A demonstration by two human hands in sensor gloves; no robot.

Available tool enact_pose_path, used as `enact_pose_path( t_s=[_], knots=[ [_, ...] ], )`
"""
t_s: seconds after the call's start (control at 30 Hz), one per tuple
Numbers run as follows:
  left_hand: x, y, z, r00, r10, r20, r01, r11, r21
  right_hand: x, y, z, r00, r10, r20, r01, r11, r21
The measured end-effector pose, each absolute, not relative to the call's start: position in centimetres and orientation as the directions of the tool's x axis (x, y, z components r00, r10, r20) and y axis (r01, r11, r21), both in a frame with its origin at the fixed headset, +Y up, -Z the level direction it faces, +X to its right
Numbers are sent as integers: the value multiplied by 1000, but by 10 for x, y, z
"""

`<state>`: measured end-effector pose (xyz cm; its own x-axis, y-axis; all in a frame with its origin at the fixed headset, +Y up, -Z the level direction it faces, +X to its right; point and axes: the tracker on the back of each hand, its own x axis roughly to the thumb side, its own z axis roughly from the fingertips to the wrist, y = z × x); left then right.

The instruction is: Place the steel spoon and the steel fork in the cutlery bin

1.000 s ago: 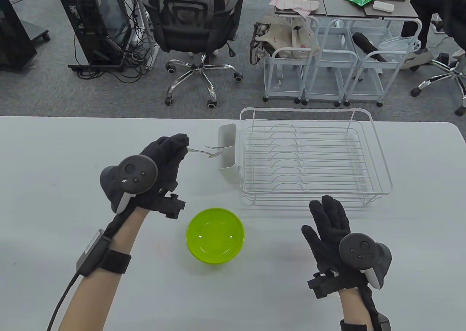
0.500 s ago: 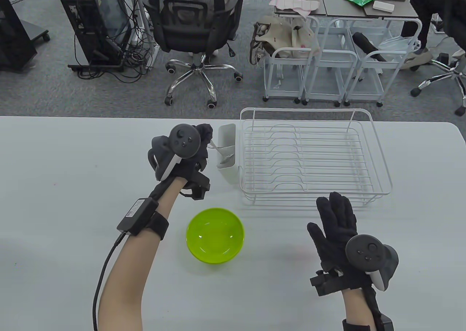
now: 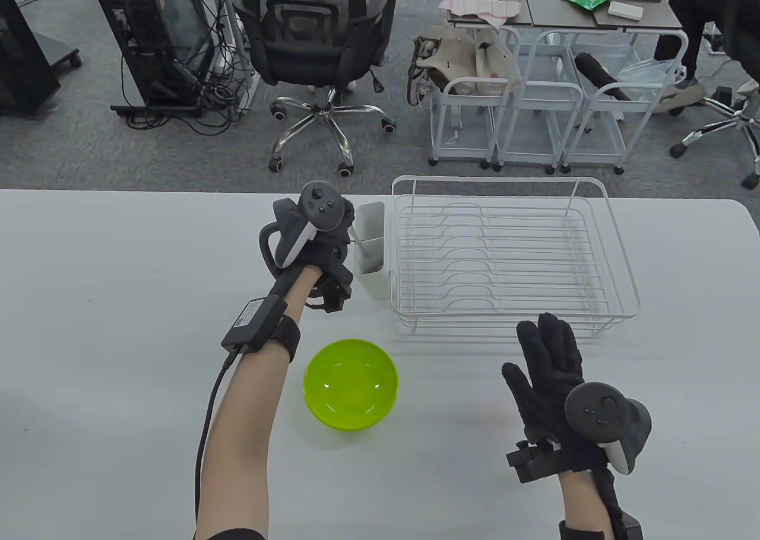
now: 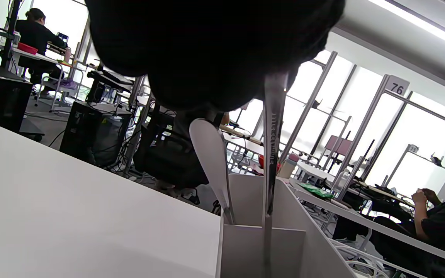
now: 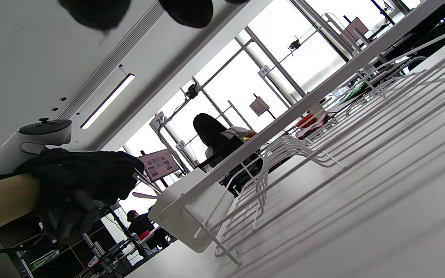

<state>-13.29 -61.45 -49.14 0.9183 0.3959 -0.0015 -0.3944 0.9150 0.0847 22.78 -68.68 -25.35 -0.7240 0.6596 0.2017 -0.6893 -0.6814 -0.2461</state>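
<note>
My left hand point(image 3: 346, 226) is raised beside the white cutlery bin point(image 3: 371, 272), fingers pointing down over its opening. In the left wrist view two steel cutlery handles stand in the bin point(image 4: 261, 247). The engraved handle point(image 4: 272, 154) runs up into my gloved fingers, which pinch it. The other handle point(image 4: 211, 154) leans in the bin with its rounded end just under the glove; I cannot tell whether I touch it. Their heads are hidden in the bin, so I cannot tell spoon from fork. My right hand point(image 3: 543, 350) lies open and empty on the table.
The bin hangs on the left end of a white wire dish rack point(image 3: 510, 249). A lime green bowl point(image 3: 350, 383) sits on the table in front of the bin, between my arms. The table's far edge is just behind the rack.
My left hand moved right to the bin and turned the cutlery from level to upright. The heads have gone down into the bin. My right hand barely moved.
</note>
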Motion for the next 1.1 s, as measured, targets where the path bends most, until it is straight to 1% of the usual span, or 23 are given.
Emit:
enact_pose_path(
  t_s=[0.1,0.23,0.3,0.4,0.47,0.63,0.8,0.93,1.1],
  knots=[
    [-134,-619,-498,927,370,-61,-366,928,68,226,-686,-253,-727,654,209,-686,-685,-245],
    [-138,-625,-503,950,293,-110,-283,954,100,225,-684,-252,-731,648,215,-682,-688,-247],
    [-139,-629,-504,957,267,-112,-255,961,105,225,-684,-252,-731,647,215,-682,-689,-246],
    [-140,-630,-503,956,265,-123,-247,958,146,225,-685,-252,-734,645,213,-679,-692,-243],
    [-142,-629,-501,959,257,-121,-234,956,177,225,-685,-252,-735,644,212,-678,-694,-240],
    [-150,-624,-490,969,226,-100,-203,958,203,224,-685,-252,-735,644,212,-678,-696,-237],
    [-163,-622,-465,973,227,-44,-212,952,222,222,-685,-252,-738,639,217,-675,-700,-234],
    [-173,-628,-434,976,216,19,-215,954,209,220,-685,-252,-742,633,222,-670,-705,-232],
    [-189,-638,-391,985,161,62,-172,956,236,217,-688,-253,-751,622,220,-660,-717,-224]
  ],
)
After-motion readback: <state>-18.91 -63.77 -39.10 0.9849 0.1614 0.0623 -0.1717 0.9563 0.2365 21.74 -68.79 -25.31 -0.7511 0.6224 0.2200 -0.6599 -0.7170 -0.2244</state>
